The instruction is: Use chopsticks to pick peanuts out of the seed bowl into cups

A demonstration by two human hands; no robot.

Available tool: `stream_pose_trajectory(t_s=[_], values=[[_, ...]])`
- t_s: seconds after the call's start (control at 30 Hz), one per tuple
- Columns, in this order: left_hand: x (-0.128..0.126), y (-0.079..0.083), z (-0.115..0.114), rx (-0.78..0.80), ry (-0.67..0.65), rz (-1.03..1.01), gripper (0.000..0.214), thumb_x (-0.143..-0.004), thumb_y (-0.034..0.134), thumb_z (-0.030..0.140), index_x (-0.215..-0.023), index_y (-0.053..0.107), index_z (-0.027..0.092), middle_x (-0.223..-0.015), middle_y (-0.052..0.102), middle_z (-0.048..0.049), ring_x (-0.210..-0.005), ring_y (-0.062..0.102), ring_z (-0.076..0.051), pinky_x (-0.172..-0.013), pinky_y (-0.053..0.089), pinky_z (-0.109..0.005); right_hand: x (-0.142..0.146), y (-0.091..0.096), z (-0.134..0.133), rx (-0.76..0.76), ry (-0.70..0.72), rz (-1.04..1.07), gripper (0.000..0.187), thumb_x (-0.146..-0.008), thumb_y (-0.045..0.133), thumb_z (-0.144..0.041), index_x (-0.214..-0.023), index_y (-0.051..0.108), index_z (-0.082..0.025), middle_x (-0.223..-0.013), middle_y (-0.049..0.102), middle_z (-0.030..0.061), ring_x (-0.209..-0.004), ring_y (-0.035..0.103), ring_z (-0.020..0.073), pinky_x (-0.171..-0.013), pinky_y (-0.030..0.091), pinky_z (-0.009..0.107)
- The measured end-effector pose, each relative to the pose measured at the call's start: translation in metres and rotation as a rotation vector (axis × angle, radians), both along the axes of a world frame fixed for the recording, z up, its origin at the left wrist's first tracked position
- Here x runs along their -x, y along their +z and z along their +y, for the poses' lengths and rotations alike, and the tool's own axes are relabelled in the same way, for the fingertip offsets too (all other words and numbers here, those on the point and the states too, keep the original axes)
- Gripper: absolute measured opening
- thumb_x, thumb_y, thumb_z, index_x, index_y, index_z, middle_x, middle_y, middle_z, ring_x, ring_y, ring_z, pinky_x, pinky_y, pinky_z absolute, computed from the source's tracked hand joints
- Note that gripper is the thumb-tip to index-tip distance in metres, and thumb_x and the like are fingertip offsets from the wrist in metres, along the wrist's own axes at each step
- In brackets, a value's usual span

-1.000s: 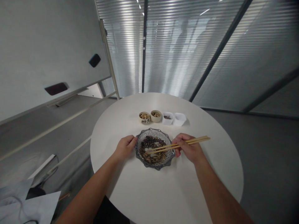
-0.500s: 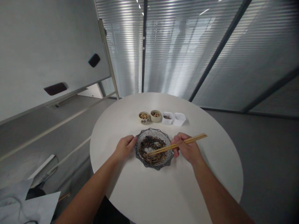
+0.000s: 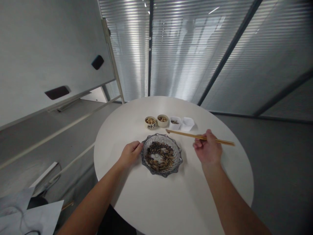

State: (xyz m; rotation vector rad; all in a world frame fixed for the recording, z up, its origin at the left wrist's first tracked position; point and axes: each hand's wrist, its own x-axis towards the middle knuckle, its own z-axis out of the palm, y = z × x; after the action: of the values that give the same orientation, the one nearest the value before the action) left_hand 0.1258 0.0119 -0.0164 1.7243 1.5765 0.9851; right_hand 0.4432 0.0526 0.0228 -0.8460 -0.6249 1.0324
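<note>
My left hand (image 3: pixel 131 153) grips the left rim of a scalloped glass bowl (image 3: pixel 179 163). Dark round pieces lie toward the back of the bowl, and striped sunflower seeds (image 3: pixel 160 166) toward the front and right. My right hand (image 3: pixel 207 150) is closed around a pair of wooden chopsticks (image 3: pixel 188 134), held to the right of the bowl above the table. Pinched at their tips is a small brownish piece, too small to name surely, close in front of a white square cup (image 3: pixel 178 126) with a few dark seeds inside.
Left of that cup stand two round cream tubs, a lettered one (image 3: pixel 150 125) and a plain one (image 3: pixel 162 123), both with pale nut-like pieces. A second white cup (image 3: pixel 188 128) is on the right. All are on a round white table (image 3: pixel 156 202). A whiteboard (image 3: pixel 49 49) stands left.
My right hand has lifted the chopsticks out of the bowl and moved right, with the tips swung up toward the white cups and a small piece between them. The left hand stays at the rim.
</note>
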Motion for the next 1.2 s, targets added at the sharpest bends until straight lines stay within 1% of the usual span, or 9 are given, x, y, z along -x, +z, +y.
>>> stream_pose_trajectory(t_s=[0.17, 0.3, 0.4, 0.7, 0.8, 0.9, 1.0, 1.1, 1.2], values=[[0.001, -0.001, 0.001, 0.005, -0.002, 0.006, 0.047, -0.095, 0.046, 0.054, -0.062, 0.047, 0.02, -0.062, 0.045, 0.0026, -0.063, 0.042, -0.013, -0.059, 0.031, -0.027, -0.019, -0.011, 0.022, 0.028, -0.158, 0.074, 0.041, -0.087, 0.07, -0.051, -0.066, 0.05, -0.021, -0.047, 0.054, -0.0064, -0.037, 0.049, 0.0072, -0.036, 0.046, 0.017], [0.001, -0.002, 0.002, 0.003, -0.016, 0.008, 0.047, -0.096, 0.045, 0.054, -0.064, 0.046, 0.02, -0.062, 0.044, 0.0028, -0.063, 0.042, -0.013, -0.06, 0.031, -0.027, -0.024, -0.018, 0.038, -0.005, -0.273, -0.003, 0.042, -0.09, 0.064, -0.056, -0.07, 0.048, -0.023, -0.047, 0.052, -0.0079, -0.039, 0.054, 0.0094, -0.041, 0.054, 0.021], [0.002, -0.001, 0.001, 0.005, -0.023, 0.01, 0.047, -0.096, 0.045, 0.053, -0.064, 0.046, 0.02, -0.062, 0.043, 0.0026, -0.064, 0.042, -0.014, -0.06, 0.031, -0.027, -0.022, -0.021, 0.044, -0.02, -0.336, -0.065, 0.042, -0.089, 0.065, -0.058, -0.071, 0.05, -0.023, -0.047, 0.054, -0.0076, -0.039, 0.056, 0.011, -0.043, 0.059, 0.025], [0.001, -0.002, 0.001, -0.003, -0.014, 0.004, 0.047, -0.096, 0.046, 0.052, -0.063, 0.046, 0.02, -0.062, 0.044, 0.0028, -0.063, 0.041, -0.013, -0.059, 0.03, -0.027, -0.015, -0.017, 0.042, -0.089, -0.298, -0.088, 0.042, -0.08, 0.077, -0.055, -0.075, 0.054, -0.02, -0.052, 0.061, -0.007, -0.042, 0.06, 0.0117, -0.044, 0.062, 0.029], [0.001, -0.001, 0.001, 0.0, -0.011, 0.001, 0.047, -0.096, 0.046, 0.052, -0.063, 0.045, 0.02, -0.062, 0.044, 0.0025, -0.063, 0.042, -0.013, -0.059, 0.031, -0.027, -0.014, -0.011, 0.036, -0.138, -0.218, -0.059, 0.041, -0.073, 0.084, -0.049, -0.075, 0.055, -0.02, -0.055, 0.063, -0.007, -0.042, 0.061, 0.0119, -0.045, 0.063, 0.03], [0.001, 0.0, 0.0, 0.004, -0.012, 0.0, 0.047, -0.096, 0.046, 0.053, -0.063, 0.046, 0.02, -0.062, 0.044, 0.0026, -0.064, 0.042, -0.013, -0.06, 0.031, -0.027, -0.01, -0.004, 0.024, -0.174, -0.057, -0.079, 0.041, -0.07, 0.087, -0.048, -0.073, 0.059, -0.019, -0.058, 0.066, -0.0051, -0.04, 0.061, 0.0128, -0.041, 0.061, 0.03], [0.001, -0.001, 0.001, 0.005, -0.01, 0.003, 0.047, -0.096, 0.046, 0.053, -0.063, 0.047, 0.02, -0.062, 0.043, 0.0028, -0.064, 0.042, -0.013, -0.06, 0.031, -0.027, -0.002, 0.001, 0.007, -0.187, 0.154, -0.177, 0.041, -0.073, 0.084, -0.053, -0.073, 0.063, -0.018, -0.061, 0.068, -0.0019, -0.037, 0.059, 0.0133, -0.035, 0.057, 0.03], [0.002, -0.004, 0.001, 0.01, -0.007, 0.009, 0.048, -0.096, 0.045, 0.055, -0.064, 0.047, 0.02, -0.062, 0.043, 0.0032, -0.063, 0.042, -0.013, -0.059, 0.031, -0.027, 0.002, 0.002, -0.01, -0.158, 0.383, -0.315, 0.04, -0.079, 0.08, -0.056, -0.074, 0.068, -0.018, -0.062, 0.07, 0.0014, -0.037, 0.06, 0.0144, -0.036, 0.057, 0.03], [0.004, -0.006, 0.002, 0.016, -0.013, 0.028, 0.048, -0.097, 0.044, 0.055, -0.064, 0.046, 0.02, -0.063, 0.043, 0.0034, -0.064, 0.042, -0.013, -0.059, 0.03, -0.027, -0.002, 0.002, -0.021, -0.114, 0.481, -0.48, 0.035, -0.084, 0.079, -0.05, -0.076, 0.071, -0.017, -0.056, 0.068, 0.0018, -0.042, 0.063, 0.0146, -0.042, 0.058, 0.026]])
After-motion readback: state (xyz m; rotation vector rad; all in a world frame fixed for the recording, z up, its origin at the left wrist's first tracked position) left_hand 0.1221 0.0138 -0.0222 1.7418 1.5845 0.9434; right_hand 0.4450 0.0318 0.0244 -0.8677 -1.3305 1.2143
